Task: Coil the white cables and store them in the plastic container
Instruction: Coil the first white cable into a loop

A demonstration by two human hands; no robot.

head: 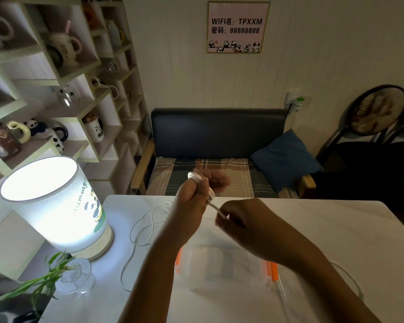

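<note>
While a loose white cable (145, 227) sprawls on the table (324, 229) by the lit lamp (56, 206), L hand (191, 201) is fisted round a coiled white cable (196, 177), R hand (233, 217) pinches its tail end (221, 213) w/ fingertips, both above the clear plastic container (219, 264) near the front edge

Both forearms come into view bare from the bottom edge, with no sleeve, cuff or glove on either. The left hand (191, 201) and the right hand (240, 220) wear no ring, and neither wrist carries a watch or band (the fingers (222, 223) show too blurred for nail detail).
</note>
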